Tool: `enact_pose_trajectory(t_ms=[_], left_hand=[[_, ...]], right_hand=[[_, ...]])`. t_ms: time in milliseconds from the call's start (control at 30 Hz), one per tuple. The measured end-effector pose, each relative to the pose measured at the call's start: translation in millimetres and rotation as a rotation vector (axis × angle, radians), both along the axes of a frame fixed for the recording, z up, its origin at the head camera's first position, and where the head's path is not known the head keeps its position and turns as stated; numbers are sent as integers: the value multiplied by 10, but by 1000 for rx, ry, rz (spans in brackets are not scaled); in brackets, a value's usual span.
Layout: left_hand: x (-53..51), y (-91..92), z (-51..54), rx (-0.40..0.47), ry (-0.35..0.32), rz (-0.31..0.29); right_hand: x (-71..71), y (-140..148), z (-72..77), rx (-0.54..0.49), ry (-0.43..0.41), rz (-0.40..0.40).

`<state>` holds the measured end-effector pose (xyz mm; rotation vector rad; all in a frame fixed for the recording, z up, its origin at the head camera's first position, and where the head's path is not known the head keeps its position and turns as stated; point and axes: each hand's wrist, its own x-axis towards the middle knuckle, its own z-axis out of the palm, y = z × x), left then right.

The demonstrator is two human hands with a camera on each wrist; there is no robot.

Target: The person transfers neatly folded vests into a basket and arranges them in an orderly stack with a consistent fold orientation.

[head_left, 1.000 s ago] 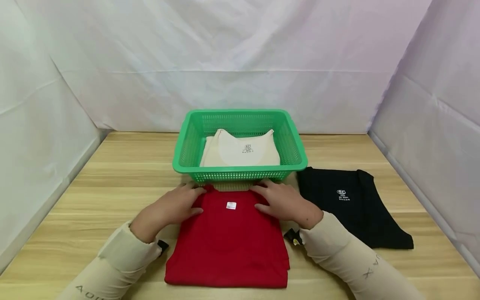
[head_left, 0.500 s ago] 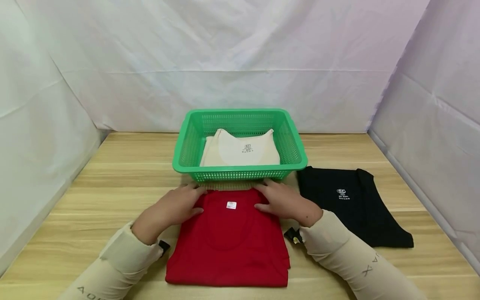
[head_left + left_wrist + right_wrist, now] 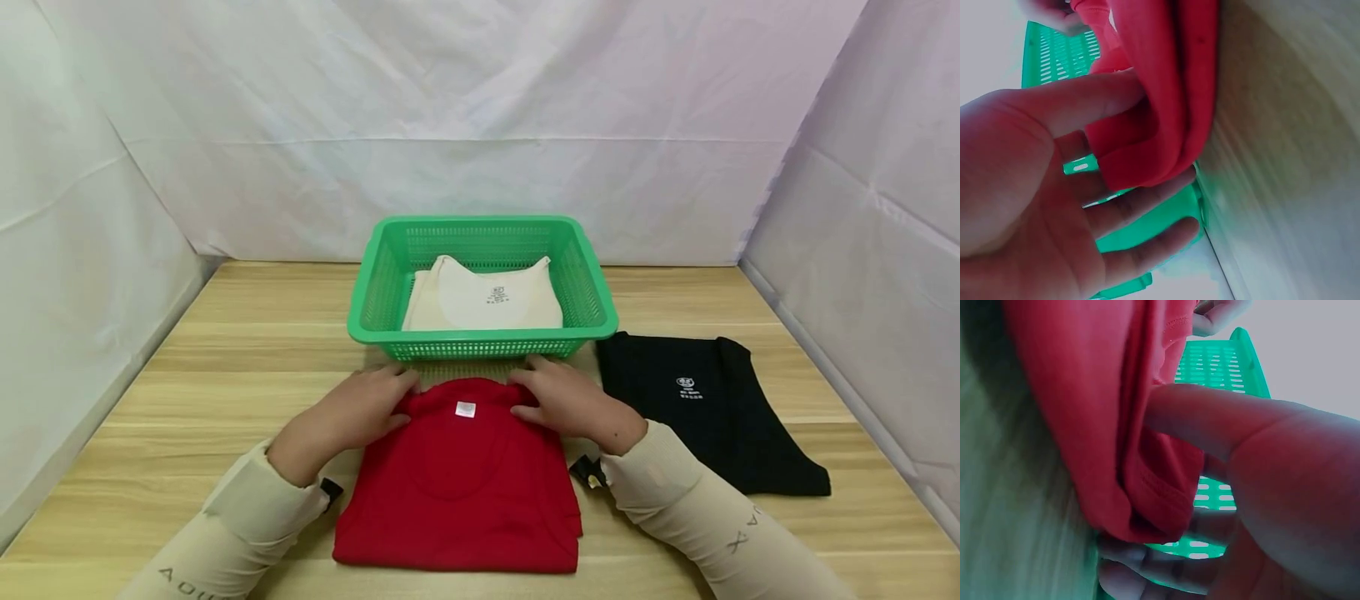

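A folded red shirt (image 3: 457, 483) lies flat in front of me, with a small white label at its neckline. My left hand (image 3: 358, 408) pinches the far left corner, thumb on top and fingers behind the cloth, as the left wrist view (image 3: 1054, 181) shows. At the far right corner, my right hand (image 3: 567, 402) holds the fabric between thumb and fingers; in the right wrist view the layered red cloth (image 3: 1110, 425) hangs between them. The shirt's far edge bows up slightly between the hands. Some fingertips are hidden behind the cloth.
A green plastic basket (image 3: 483, 337) stands just beyond the shirt, with a folded cream garment (image 3: 487, 302) inside. To the right a folded black garment (image 3: 697, 417) lies on the wooden table (image 3: 225, 350). White cloth walls (image 3: 465, 125) enclose the back and sides.
The far edge of the red shirt has risen into a slight arch between the hands. My left fingers have curled further over its corner. Basket and black garment stay put.
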<state>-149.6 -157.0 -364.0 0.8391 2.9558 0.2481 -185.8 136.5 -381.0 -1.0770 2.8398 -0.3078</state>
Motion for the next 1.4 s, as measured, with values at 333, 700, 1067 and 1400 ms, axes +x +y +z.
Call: enact_pose_trajectory(t_ms=[333,700,1067,1400], left_hand=[[-48,-17,8,89,-67,-62],[-90,-13,40,238,-299,-26],[-138,-45,11,346,-245,-86],[-168,-23,5,490,-313,-2]], right_hand=[[-18,1,38,-91,-49,69],[-47,17,58,-237,-212,65],[-65,73,79,-242,-368,76],[-52,51,94,-284,-319,107]])
